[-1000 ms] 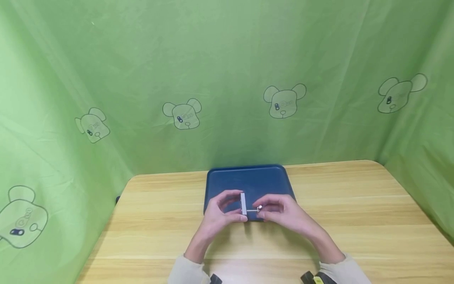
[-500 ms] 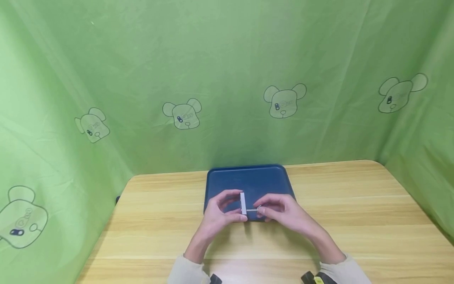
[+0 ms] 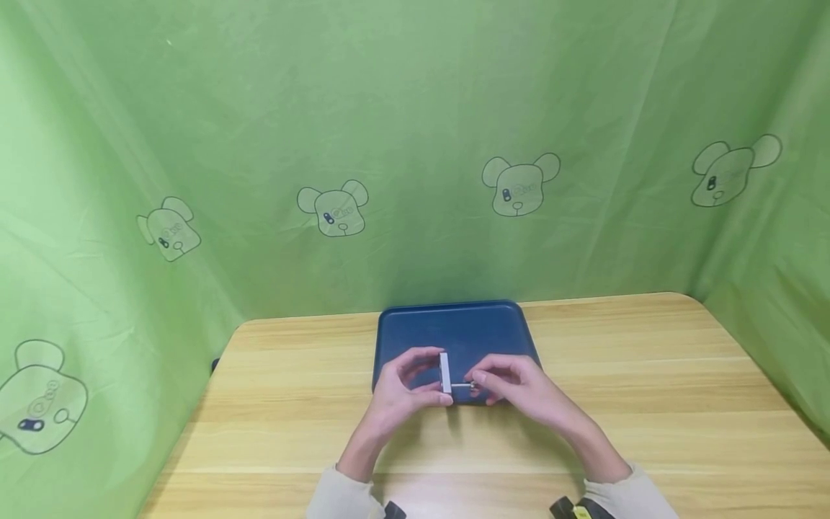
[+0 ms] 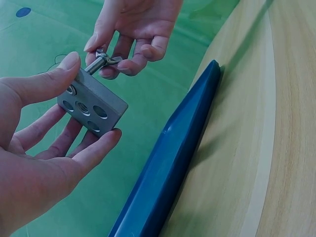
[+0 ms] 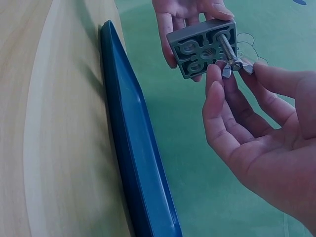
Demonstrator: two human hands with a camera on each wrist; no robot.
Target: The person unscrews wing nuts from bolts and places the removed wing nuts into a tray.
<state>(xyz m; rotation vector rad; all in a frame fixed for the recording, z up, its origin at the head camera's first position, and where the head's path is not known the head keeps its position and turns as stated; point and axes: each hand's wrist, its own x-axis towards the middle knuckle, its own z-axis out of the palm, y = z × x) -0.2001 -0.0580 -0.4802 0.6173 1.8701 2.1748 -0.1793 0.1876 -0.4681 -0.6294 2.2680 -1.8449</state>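
My left hand (image 3: 397, 389) holds a small grey block (image 4: 102, 92) by its edges, thumb on one side and fingers on the other. Several round holes pierce the block; its other face, in the right wrist view, is ribbed and hollowed. A threaded bolt (image 5: 227, 48) stands out from one corner, pointing toward my right hand (image 3: 521, 386). On the bolt's outer end sits a silver wing nut (image 5: 227, 72). Thumb and fingers of the right hand pinch the wing nut, partly hiding it in the head view. Both hands are raised above the near part of the blue tray.
The blue tray (image 3: 454, 328) lies at the far edge of the wooden table (image 3: 292, 425). A green curtain (image 3: 415, 108) printed with bear heads hangs behind and along both sides. Black straps with cameras show at both wrists.
The right thumb has moved up and forward over the wing nut as the fingers shift around it. The left hand and block stay almost still.
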